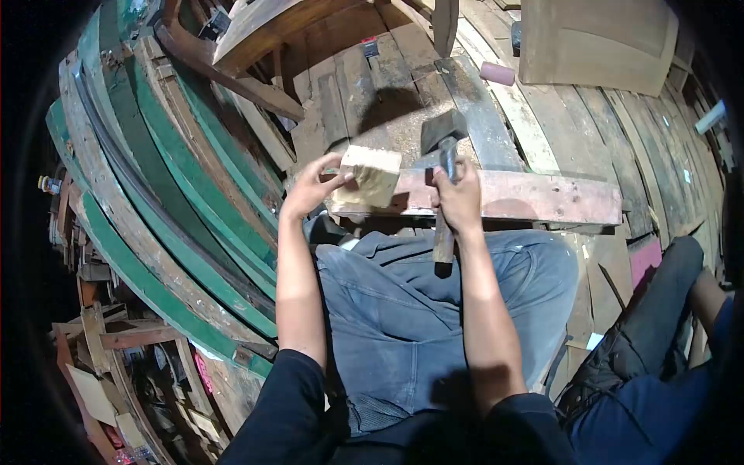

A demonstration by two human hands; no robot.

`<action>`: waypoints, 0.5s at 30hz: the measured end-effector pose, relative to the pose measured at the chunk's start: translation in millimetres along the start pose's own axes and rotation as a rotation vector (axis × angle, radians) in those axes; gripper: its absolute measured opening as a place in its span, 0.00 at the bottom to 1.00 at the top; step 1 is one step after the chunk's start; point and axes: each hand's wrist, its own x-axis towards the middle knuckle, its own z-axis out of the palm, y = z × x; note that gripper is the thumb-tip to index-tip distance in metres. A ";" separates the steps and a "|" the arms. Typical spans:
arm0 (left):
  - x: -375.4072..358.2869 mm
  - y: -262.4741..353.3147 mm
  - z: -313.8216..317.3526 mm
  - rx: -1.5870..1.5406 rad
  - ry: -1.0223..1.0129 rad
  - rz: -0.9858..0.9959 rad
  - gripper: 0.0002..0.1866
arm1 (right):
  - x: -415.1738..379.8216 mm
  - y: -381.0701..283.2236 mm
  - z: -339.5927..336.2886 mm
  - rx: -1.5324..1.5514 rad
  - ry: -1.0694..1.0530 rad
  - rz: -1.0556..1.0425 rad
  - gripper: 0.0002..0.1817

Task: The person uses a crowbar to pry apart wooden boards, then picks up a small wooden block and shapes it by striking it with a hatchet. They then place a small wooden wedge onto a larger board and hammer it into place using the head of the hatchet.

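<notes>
My left hand grips the left side of a pale wooden block, its thumb across the near face. The block is held tilted at the left end of a reddish timber beam that lies across in front of my knees. In my right hand is a hammer, fingers wrapped round the upper handle. Its dark, blocky head points away from me, right of the block, and the handle end hangs down over my lap.
Long green-painted planks curve along my left. A curved wooden frame stands ahead, and a wooden panel is at the far right. A pink cylinder lies on the plank floor. Another person's leg is close on my right.
</notes>
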 end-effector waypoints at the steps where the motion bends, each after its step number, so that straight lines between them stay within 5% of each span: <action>1: 4.5 4.0 6.4 0.009 -0.019 0.011 0.25 | -1.2 -17.7 -1.0 0.081 0.000 -0.044 0.10; 5: 12.1 -1.9 35.0 0.091 -0.124 -0.028 0.29 | -4.9 -52.9 -3.6 0.285 -0.028 -0.123 0.13; 15: 23.2 -9.1 41.6 0.187 -0.095 0.021 0.30 | -8.6 -39.6 -7.3 0.075 0.088 -0.107 0.13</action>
